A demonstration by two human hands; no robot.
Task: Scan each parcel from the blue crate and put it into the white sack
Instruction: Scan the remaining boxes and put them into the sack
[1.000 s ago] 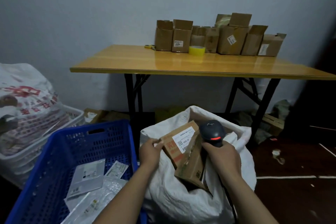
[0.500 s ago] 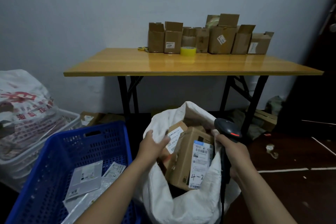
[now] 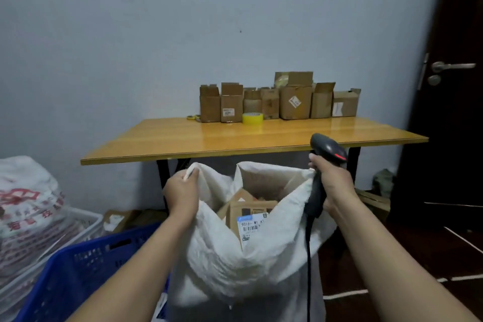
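A long wooden table (image 3: 235, 138) stands against a pale wall, with a dark door (image 3: 449, 112) at the right edge. In front of the table, the white sack (image 3: 235, 269) stands upright with its mouth held wide. Left of the sack, touching it, is the blue crate (image 3: 86, 269); its inside is out of view. Further left, a printed plastic bag (image 3: 26, 204) bulges out of a white basket. A row of open cardboard boxes (image 3: 295, 102) lines the back of the table. Inside the sack sit brown parcels – the nearest parcel (image 3: 248, 219) shows a white label facing up. The left hand (image 3: 181, 191) clutches the sack's left rim. The right hand (image 3: 332, 180) is wrapped around the handle of a black scanner (image 3: 326, 149) – head raised, red light showing – and meets the sack's right rim. A yellow tape roll (image 3: 252, 118) sits before the boxes.
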